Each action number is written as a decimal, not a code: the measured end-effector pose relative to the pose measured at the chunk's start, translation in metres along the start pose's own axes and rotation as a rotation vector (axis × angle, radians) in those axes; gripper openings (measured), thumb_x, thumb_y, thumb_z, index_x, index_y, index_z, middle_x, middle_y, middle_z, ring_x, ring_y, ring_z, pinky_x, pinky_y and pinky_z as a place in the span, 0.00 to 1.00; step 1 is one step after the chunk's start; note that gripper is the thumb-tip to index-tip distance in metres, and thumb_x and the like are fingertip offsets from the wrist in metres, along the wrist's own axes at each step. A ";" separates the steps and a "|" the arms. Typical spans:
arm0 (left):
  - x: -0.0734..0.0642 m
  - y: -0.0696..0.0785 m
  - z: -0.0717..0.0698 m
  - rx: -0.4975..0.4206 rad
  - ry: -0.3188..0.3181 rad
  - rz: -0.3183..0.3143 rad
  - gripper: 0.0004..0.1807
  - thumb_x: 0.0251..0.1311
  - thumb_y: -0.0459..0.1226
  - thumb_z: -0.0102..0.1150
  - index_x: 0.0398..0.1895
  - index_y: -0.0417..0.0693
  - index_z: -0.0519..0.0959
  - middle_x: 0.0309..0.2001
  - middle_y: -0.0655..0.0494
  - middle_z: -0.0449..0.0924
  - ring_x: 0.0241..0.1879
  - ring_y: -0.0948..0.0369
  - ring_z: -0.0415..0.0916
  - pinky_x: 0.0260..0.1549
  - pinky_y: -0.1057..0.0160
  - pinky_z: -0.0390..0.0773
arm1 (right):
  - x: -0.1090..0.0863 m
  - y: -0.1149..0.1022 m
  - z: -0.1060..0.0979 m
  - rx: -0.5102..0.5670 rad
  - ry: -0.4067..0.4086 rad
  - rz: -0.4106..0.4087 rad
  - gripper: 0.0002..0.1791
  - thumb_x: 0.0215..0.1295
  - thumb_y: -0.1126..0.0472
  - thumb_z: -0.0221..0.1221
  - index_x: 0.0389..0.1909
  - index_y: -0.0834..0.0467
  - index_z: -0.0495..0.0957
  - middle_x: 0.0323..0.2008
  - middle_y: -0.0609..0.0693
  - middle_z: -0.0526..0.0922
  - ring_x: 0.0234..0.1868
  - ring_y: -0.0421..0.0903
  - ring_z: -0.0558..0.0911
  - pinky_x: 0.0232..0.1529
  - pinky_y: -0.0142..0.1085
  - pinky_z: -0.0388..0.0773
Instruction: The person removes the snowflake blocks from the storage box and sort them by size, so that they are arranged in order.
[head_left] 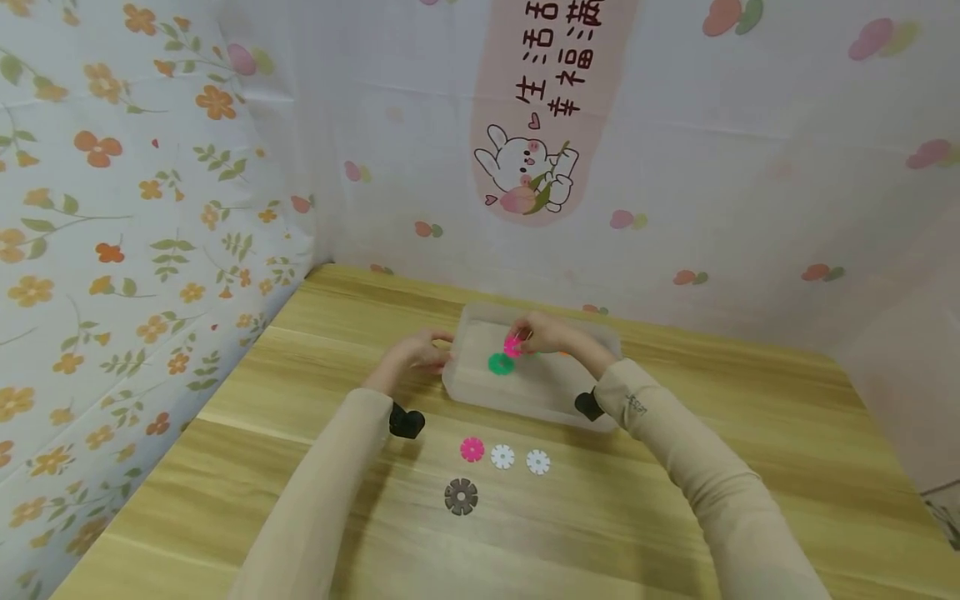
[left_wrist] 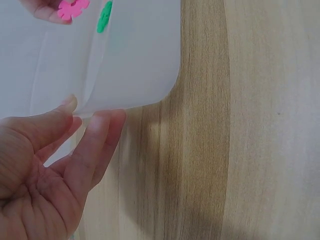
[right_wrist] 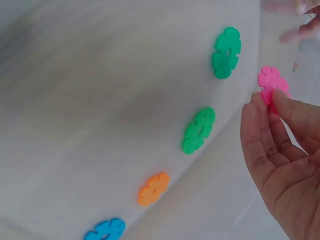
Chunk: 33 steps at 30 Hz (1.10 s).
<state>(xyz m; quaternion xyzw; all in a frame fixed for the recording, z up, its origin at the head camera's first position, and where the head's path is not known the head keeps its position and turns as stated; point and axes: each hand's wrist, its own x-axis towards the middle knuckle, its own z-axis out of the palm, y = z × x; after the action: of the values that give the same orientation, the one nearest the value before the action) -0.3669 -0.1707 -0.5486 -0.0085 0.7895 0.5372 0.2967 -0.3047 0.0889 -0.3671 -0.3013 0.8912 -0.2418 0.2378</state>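
Observation:
A translucent white plastic box [head_left: 517, 402] stands near the back of the table. My left hand [head_left: 416, 353] holds its left rim, thumb over the edge and fingers against the outside wall [left_wrist: 145, 80]. Over the inside of the box, my right hand [head_left: 551, 335] pinches a pink flower-shaped snowflake disc [right_wrist: 273, 81] between thumb and fingers. In the right wrist view, two green discs [right_wrist: 227, 52], an orange disc [right_wrist: 153, 189] and a blue disc [right_wrist: 106, 230] lie in the box. From the head, the right hand and forearm hide part of the interior.
In front of the box, a pink disc [head_left: 472, 450] and two white discs [head_left: 502, 457] lie in a row on the wooden table [head_left: 300, 358]. A larger grey-brown disc [head_left: 461, 497] is nearer to me. Patterned cloth [head_left: 675, 167] hangs behind and to the left.

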 end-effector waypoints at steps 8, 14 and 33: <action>-0.088 0.064 0.025 0.082 0.029 -0.037 0.28 0.62 0.33 0.52 0.66 0.46 0.61 0.48 0.41 0.75 0.36 0.60 0.77 0.37 0.65 0.81 | -0.009 0.011 -0.003 0.031 0.007 0.025 0.10 0.60 0.72 0.54 0.42 0.70 0.76 0.39 0.61 0.79 0.42 0.51 0.78 0.37 0.30 0.78; -0.097 0.074 0.024 0.076 0.000 -0.013 0.27 0.61 0.35 0.55 0.63 0.47 0.64 0.45 0.42 0.76 0.34 0.60 0.77 0.35 0.65 0.81 | -0.023 0.010 -0.006 0.067 0.009 0.027 0.09 0.59 0.71 0.56 0.41 0.70 0.77 0.37 0.61 0.80 0.40 0.50 0.79 0.36 0.34 0.79; -0.146 0.109 0.037 0.095 0.037 -0.061 0.27 0.65 0.31 0.46 0.67 0.40 0.57 0.53 0.37 0.72 0.32 0.65 0.74 0.35 0.72 0.79 | -0.054 0.013 0.000 0.211 0.043 -0.035 0.07 0.58 0.72 0.56 0.37 0.71 0.74 0.30 0.59 0.80 0.29 0.46 0.79 0.38 0.48 0.80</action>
<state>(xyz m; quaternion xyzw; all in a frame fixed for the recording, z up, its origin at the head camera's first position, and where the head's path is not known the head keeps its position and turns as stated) -0.2659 -0.1381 -0.3960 -0.0286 0.8188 0.4895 0.2984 -0.2717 0.1334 -0.3595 -0.2850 0.8603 -0.3448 0.2445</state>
